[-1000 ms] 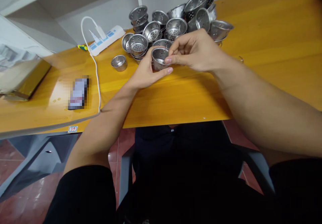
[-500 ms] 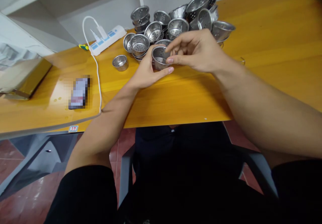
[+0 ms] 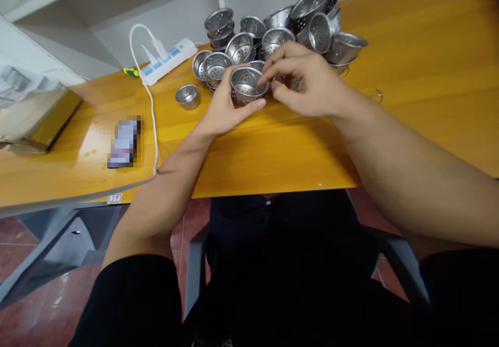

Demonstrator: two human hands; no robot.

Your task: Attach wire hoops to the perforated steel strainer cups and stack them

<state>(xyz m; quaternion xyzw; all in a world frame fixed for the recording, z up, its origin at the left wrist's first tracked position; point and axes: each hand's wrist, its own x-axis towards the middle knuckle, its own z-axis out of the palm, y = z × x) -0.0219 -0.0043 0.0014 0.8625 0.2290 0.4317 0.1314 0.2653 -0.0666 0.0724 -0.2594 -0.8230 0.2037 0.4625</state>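
My left hand (image 3: 226,105) is wrapped around a small perforated stainless-steel cup (image 3: 246,93), its thumb along the near side. The cup's mouth faces up and toward me, showing holes in its floor and wall. At the cup's right rim is my right hand (image 3: 304,79), with bent fingers. Its index fingertip reaches over the rim to the inside, while the thumb lies by the outside; the exact contact is partly hidden. Just behind both hands stands a heap of similar perforated cups (image 3: 239,48), some stacked. A single smaller-looking cup (image 3: 187,97) sits apart on the left.
On the wooden table (image 3: 273,155), a white power strip (image 3: 167,61) lies at the back left. Its white cable (image 3: 152,118) runs toward the front edge. A blurred phone (image 3: 123,144) and a cardboard box (image 3: 42,113) lie further left. A thin bent wire (image 3: 378,96) is at right.
The cup in my left hand has shifted slightly left and tilted so more of its inside shows. My right thumb has moved from over the rim to outside it.
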